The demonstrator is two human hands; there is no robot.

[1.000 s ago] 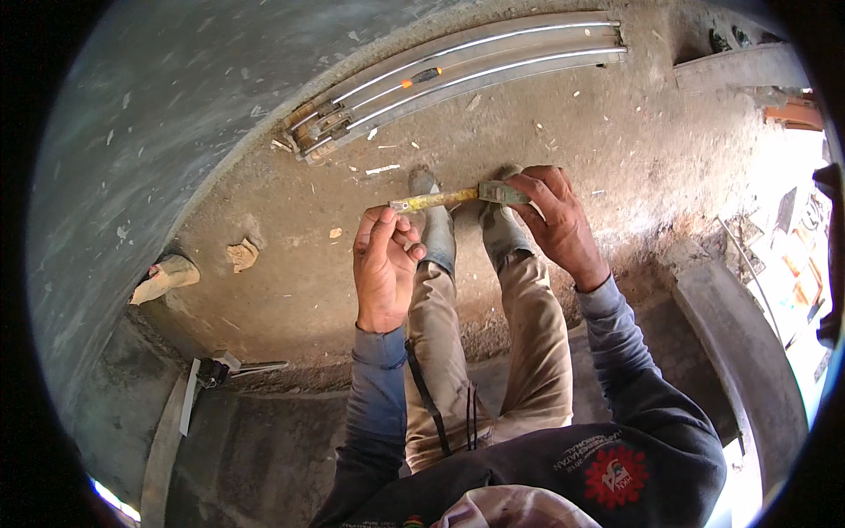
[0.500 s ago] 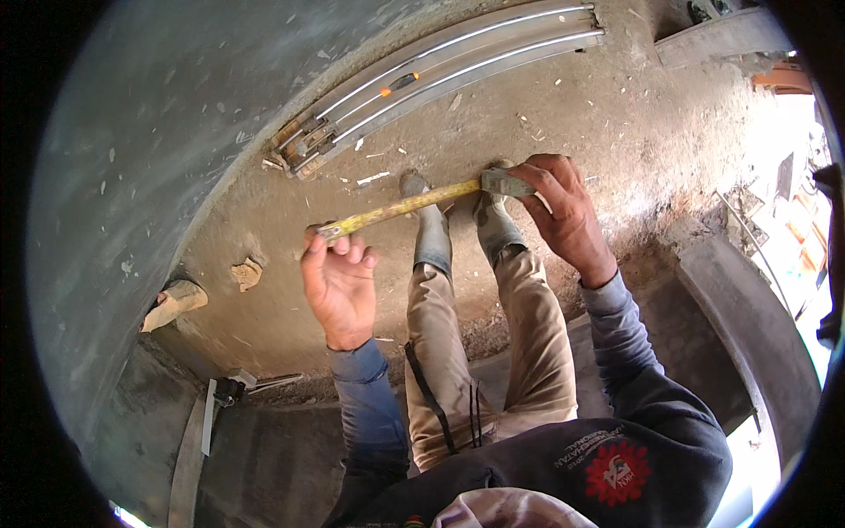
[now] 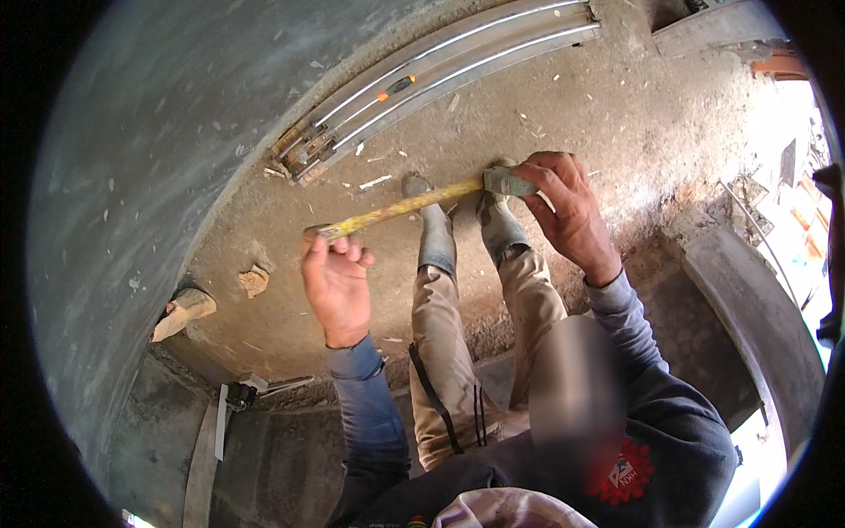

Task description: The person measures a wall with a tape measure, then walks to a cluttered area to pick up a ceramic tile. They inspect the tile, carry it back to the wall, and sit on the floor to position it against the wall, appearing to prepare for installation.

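My right hand [image 3: 563, 211] grips the grey case of a tape measure [image 3: 504, 181] above my boots. Its yellow blade [image 3: 400, 209] runs out to the left and slightly down. My left hand [image 3: 334, 282] pinches the blade's free end between thumb and fingers, near the base of a grey wall. The blade hangs taut between the two hands, over a dusty concrete floor. My legs in tan trousers and two grey boots [image 3: 436, 231] stand under the blade.
A grey plastered wall [image 3: 158, 150] curves along the left. Long metal channel rails [image 3: 440, 75] lie at its base. Two broken stone pieces [image 3: 183, 310] rest by the wall. A concrete ledge [image 3: 748, 317] edges the right; a dark drop lies below left.
My left hand has pulled the tape's end leftward and down, away from the case, so the yellow blade is much longer. My right hand has kept its hold on the case.
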